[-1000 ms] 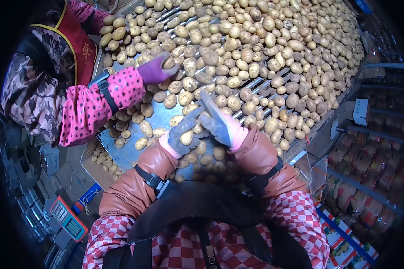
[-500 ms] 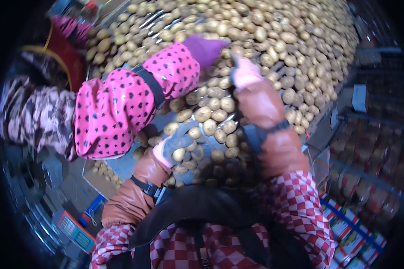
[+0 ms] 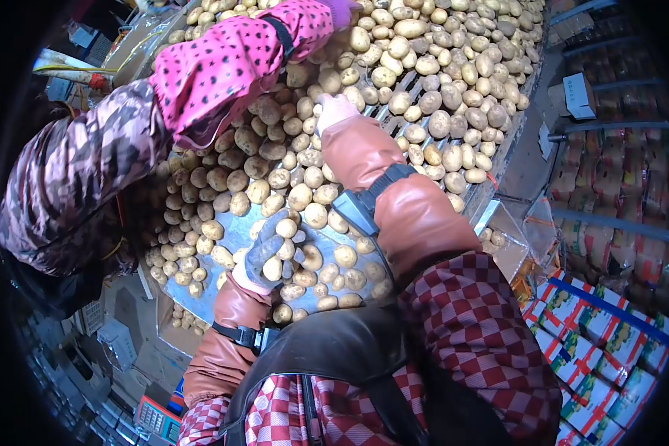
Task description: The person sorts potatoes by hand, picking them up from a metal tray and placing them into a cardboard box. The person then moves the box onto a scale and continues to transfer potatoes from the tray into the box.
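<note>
Potatoes (image 3: 438,123) are heaped over a slatted surface and spread onto a blue metal tray (image 3: 234,223). My left hand (image 3: 266,249), in a grey glove, is closed around small potatoes (image 3: 273,267) above the tray. Farther up, my right hand (image 3: 336,111) reaches among the potatoes at the edge of the slats; its fingers are mostly hidden, and whether it holds anything cannot be made out. Brown sleeve covers and wrist straps are on both my arms.
A co-worker's arm in a pink patterned sleeve (image 3: 215,70) reaches across from the left, its purple-gloved hand (image 3: 342,10) at the top. Printed cartons (image 3: 602,327) stand at lower right, a white box (image 3: 578,95) at upper right, and a calculator (image 3: 157,420) at lower left.
My right hand has moved left and nearer to my left hand. The co-worker's arm has shifted up in view. More of the tray shows, and my left hand now closes around potatoes.
</note>
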Demonstrator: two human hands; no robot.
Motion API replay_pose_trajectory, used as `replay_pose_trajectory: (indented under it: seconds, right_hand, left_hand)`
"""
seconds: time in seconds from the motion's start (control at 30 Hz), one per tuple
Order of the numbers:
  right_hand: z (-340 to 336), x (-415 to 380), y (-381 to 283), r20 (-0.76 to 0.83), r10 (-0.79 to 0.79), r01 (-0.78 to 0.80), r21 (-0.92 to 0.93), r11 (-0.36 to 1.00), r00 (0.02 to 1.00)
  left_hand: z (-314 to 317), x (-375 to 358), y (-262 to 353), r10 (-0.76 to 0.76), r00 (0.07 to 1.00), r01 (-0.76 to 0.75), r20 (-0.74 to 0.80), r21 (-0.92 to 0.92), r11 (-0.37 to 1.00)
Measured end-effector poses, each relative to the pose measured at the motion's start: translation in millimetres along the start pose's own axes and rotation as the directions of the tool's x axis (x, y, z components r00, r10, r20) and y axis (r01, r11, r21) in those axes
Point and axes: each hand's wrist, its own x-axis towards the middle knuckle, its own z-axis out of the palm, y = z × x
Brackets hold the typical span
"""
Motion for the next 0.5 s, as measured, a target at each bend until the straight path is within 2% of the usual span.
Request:
replay_pose_trajectory:
  seconds: [0.1, 0.13, 0.17, 0.2, 0.23, 0.27, 0.3, 0.33, 0.37, 0.43, 0.47, 0.5]
  right_hand:
    - [-19, -12, 9, 0.013, -0.064, 0.062, 0.078, 0.995, 0.998]
    - [-18, -14, 19, -0.067, -0.154, 0.159, 0.064, 0.985, 0.986]
    - [-25, -39, 16, -0.143, -0.155, 0.192, 0.297, 0.935, 0.978]
    - [-25, -76, 10, -0.199, -0.141, 0.224, 0.507, 0.832, 0.97]
    - [-17, -91, 9, 0.149, -0.157, -0.051, 0.864, 0.501, 0.976]
    - [-24, -127, 5, 0.256, -0.26, -0.164, 0.93, 0.328, 0.931]
    - [-9, -148, 5, 0.403, -0.278, -0.411, 0.911, 0.029, 0.872]
    - [-3, -171, 10, 0.408, -0.417, -0.348, 0.912, 0.215, 0.812]
    - [15, -190, 9, 0.072, -0.453, 0.09, 0.941, 0.326, 0.888]
    - [33, -212, 7, 0.182, -0.299, -0.168, 0.983, 0.074, 0.937]
    - [37, -218, 3, 0.131, -0.26, -0.09, 0.982, 0.164, 0.957]
    - [35, -228, 3, 0.203, -0.153, -0.15, 0.941, 0.304, 0.967]
  left_hand:
    - [3, -2, 1, -0.062, 0.998, 0.06, -0.025, -0.062, 0.996]
    - [9, -1, 3, -0.015, 0.999, 0.014, -0.043, -0.031, 0.999]
    - [12, 0, 4, 0.034, 0.998, -0.034, -0.061, -0.001, 0.999]
    - [10, 1, 2, 0.043, 0.993, -0.052, -0.106, -0.081, 0.995]
    - [2, 4, 0, 0.029, 0.997, -0.041, -0.077, -0.159, 0.986]
    - [13, 5, -1, 0.055, 0.983, -0.078, -0.173, -0.129, 0.989]
    - [23, 6, -1, 0.084, 0.96, -0.112, -0.267, -0.093, 0.989]
    - [10, 6, -7, 0.179, 0.984, -0.179, -0.005, 0.013, 0.984]
    - [4, 11, -7, 0.343, 0.939, -0.29, 0.029, 0.604, 0.743]
    - [-8, 9, -12, 0.289, 0.957, -0.152, -0.033, 0.789, 0.596]
    - [-6, -1, -16, 0.419, 0.841, -0.427, 0.344, 0.896, 0.121]
    - [-2, -3, -23, 0.349, 0.934, -0.303, 0.078, 0.689, 0.658]
